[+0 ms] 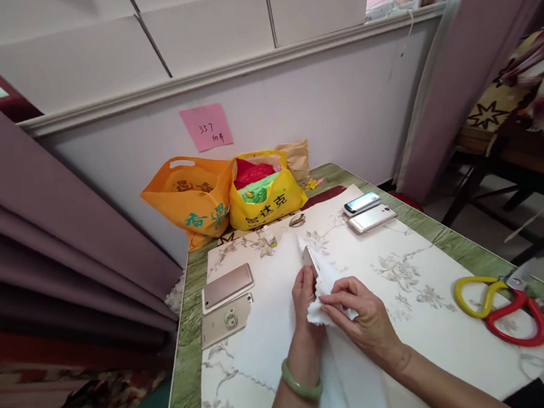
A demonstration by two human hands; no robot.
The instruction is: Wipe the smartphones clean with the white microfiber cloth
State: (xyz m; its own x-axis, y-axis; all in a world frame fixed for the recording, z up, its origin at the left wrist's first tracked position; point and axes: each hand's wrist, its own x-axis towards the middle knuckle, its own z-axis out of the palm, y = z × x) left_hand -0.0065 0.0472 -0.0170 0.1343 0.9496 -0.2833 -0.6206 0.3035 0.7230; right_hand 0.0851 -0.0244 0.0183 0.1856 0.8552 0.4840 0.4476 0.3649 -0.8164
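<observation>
Near the middle of the table, my left hand [304,295] is closed around a phone [311,260], which stands on edge with its narrow side facing me. My right hand [363,316] pinches a white cloth [327,277] between thumb and fingers, against the phone's right side. More white cloth [285,320] lies spread on the table under both hands. A green bangle [301,383] circles my left wrist. Left of the hands lie a rose-gold phone [227,286] and a gold phone with a ring holder [227,320]. Part of the held phone is hidden by fingers and cloth.
An orange bag [203,199] and a yellow bag [266,198] stuffed with coloured bundles stand at the back. Two phones, one silver [372,219], lie at the back right. Large scissors [503,308] with yellow and red handles lie at right. A small bottle [270,235] stands left of centre.
</observation>
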